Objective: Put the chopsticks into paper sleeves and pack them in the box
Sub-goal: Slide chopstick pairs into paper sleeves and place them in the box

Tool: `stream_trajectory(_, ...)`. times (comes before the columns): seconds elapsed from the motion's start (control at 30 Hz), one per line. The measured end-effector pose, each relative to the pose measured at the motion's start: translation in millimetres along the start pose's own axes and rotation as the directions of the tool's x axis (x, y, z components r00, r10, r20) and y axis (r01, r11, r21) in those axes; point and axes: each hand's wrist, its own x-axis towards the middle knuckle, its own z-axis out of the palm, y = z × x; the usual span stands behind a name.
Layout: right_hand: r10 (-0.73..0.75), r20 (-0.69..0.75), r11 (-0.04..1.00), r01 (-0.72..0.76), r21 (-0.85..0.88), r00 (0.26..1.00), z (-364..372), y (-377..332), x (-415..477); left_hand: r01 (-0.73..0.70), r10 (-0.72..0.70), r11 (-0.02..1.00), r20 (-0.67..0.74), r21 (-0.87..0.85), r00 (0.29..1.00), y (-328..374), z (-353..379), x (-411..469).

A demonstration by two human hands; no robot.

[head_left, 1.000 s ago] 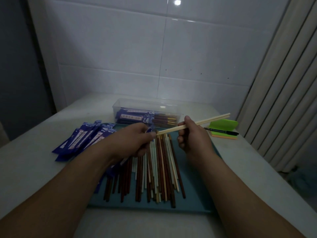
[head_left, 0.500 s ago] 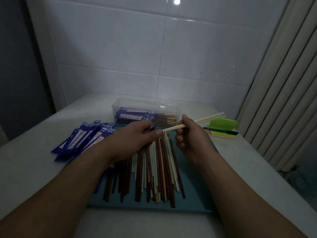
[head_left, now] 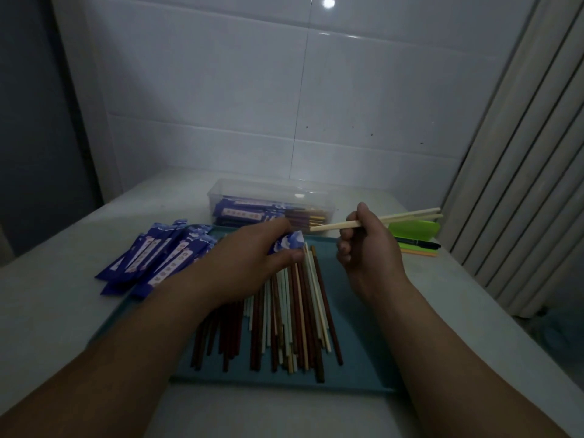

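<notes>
The step in hand looks like threading. The right hand [head_left: 366, 248] pinches a pale pair [head_left: 331, 226] of chopsticks between thumb and curled fingers, tips pointing left. The left hand [head_left: 252, 257] grips a blue sleeve [head_left: 289, 243], its end turned toward those tips. Tips and sleeve are near but apart, and the tips sit a little higher than the paper.

To do it well, I would first square the pair: the far ends look slightly splayed, so a squeeze should bring both tips together to enter as one. The sleeve's mouth wants bulging open with a light press from thumb and forefinger (whether it gapes already I cannot tell in this dim light). Then the tips should drop level with the mouth and slide in along the sleeve's own line. Going in at an angle is likely to crease or split the paper. The right hand holds fairly close to the tips, so it will probably need to shift back along the pair as it goes in.

The finished piece belongs in the clear box [head_left: 271, 192] beyond the tray [head_left: 363, 343], laid lengthwise with the sleeved ones already there. Many loose chopsticks [head_left: 294, 311] lie on the tray and spare sleeves [head_left: 158, 254] on the counter [head_left: 47, 295] to its left, so plenty remains. The pen [head_left: 417, 243] and notes [head_left: 414, 230] at the right are out of the way.
</notes>
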Motion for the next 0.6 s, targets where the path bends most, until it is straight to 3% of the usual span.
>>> stream_trajectory(0.4, -0.189, 0.096, 0.942, 0.208, -0.262, 0.977, 4.2, 6.5, -5.6, 0.050, -0.050, 0.996, 0.009, 0.070, 0.999, -2.9, 6.4, 1.7)
stream_trajectory(0.6, -0.226, 0.122, 0.913, 0.253, -0.319, 0.967, 5.8, 8.3, -6.3, 0.124, -0.123, 0.991, 0.034, -0.050, 0.992, 1.1, 2.3, 4.4)
